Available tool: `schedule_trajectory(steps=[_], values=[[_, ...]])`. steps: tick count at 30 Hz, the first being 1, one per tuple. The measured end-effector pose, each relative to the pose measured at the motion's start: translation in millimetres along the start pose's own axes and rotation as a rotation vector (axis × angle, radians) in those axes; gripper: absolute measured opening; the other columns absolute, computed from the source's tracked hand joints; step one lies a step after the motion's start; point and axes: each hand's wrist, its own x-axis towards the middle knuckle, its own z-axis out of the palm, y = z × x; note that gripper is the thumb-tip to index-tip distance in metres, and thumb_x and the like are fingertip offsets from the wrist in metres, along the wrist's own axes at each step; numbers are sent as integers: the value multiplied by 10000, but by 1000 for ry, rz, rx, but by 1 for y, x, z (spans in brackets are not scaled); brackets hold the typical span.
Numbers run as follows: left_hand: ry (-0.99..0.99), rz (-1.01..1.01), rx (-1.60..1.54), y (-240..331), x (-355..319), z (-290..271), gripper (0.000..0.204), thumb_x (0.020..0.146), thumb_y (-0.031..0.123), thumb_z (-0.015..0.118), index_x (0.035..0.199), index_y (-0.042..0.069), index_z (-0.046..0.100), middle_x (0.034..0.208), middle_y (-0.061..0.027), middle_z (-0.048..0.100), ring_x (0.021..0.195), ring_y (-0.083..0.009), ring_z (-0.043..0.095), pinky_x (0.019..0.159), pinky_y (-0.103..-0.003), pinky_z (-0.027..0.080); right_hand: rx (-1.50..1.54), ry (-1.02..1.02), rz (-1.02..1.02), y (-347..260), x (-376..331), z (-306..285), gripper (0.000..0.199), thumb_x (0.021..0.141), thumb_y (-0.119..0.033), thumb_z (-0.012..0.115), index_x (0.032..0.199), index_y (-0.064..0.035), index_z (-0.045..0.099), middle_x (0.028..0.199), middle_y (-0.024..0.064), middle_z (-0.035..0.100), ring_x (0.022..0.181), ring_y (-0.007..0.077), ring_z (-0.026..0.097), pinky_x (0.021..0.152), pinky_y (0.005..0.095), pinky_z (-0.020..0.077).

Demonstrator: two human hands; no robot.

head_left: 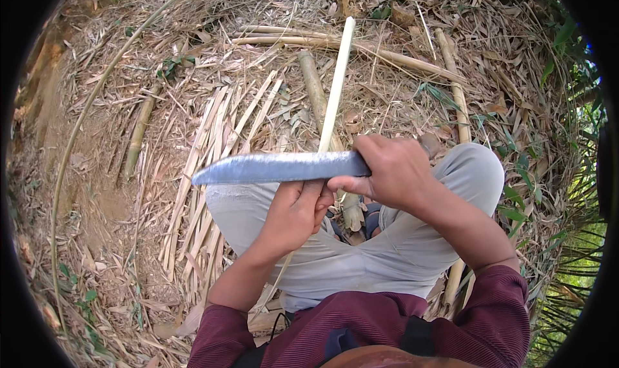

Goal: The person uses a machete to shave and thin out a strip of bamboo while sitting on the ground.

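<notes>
A machete (277, 168) lies crosswise in front of me, its broad grey blade pointing left. My right hand (396, 171) is closed round its handle, the handle's end showing past the fingers. A long pale bamboo strip (336, 87) runs from my lap away toward the far ground. Just below the blade, my left hand (293, 213) is closed on that strip, whose thin near end slants down past the wrist. The blade crosses over the strip and hides a short length of it. The two hands are close together, the right thumb near the left fingers.
Many split bamboo strips (200, 168) lie on the ground to the left. Ahead are a bamboo pole (314, 90) and long split pieces (400, 59); another pole (459, 103) lies right. My bent knees (474, 168) flank the work. Dry leaves cover the ground.
</notes>
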Motion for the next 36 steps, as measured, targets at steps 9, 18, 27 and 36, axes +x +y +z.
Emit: schedule_trajectory(steps=[9, 18, 27, 36], values=[[179, 366, 293, -28, -1, 28, 299, 1050, 217, 403, 815, 55, 493, 574, 39, 400, 479, -38, 358, 430, -224, 274, -58, 5, -132, 14, 2, -4, 650, 768, -693, 620, 716, -50, 546, 657, 94, 570, 524, 298, 590, 470, 381, 457], [97, 199, -56, -5, -15, 16, 370, 1069, 350, 337, 927, 50, 498, 579, 49, 353, 434, -27, 284, 386, -208, 240, 778, 212, 848, 60, 18, -27, 725, 998, -628, 265, 685, -47, 565, 557, -26, 417, 506, 95, 398, 486, 287, 316], [-11, 63, -38, 42, -1, -6, 270, 1048, 319, 429, 1007, 59, 488, 668, -23, 509, 439, -48, 413, 378, -204, 307, 387, 187, 66, 5, -5, 5, 468, 864, -506, 655, 900, -43, 592, 673, 107, 573, 596, 269, 604, 522, 359, 468], [-21, -18, -160, 20, -9, 12, 266, 1022, 249, 453, 1218, 69, 458, 637, 4, 482, 419, -42, 330, 375, -207, 209, 205, 222, -3, -14, -21, 13, 729, 698, -774, 608, 795, -52, 567, 649, 98, 578, 527, 286, 608, 493, 375, 486]])
